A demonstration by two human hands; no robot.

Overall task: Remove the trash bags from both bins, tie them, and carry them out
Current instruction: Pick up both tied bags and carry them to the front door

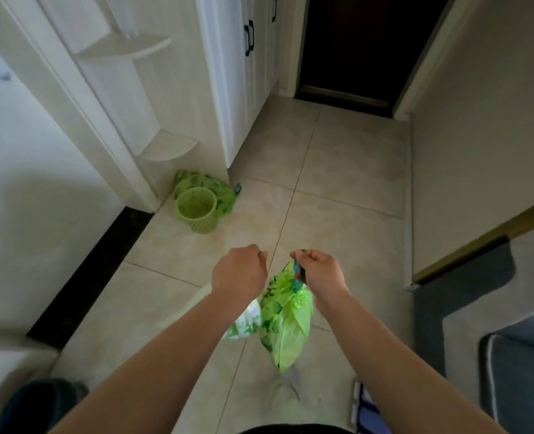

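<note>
- The empty light-green perforated plastic bin (196, 209) stands on the tiled floor (337, 170) by the white cabinet (228, 89), a patterned green trash bag (211, 187) lying just behind it.
- Your left hand (240, 272) is curled shut; what it holds, you cannot tell.
- Your right hand (320, 270) pinches the blue drawstring (297, 274) of the translucent green plastic trash bag (286, 324) hanging below.

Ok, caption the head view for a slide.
Both hands pull a green trash bag shut; another bag lies behind the green bin.
</note>
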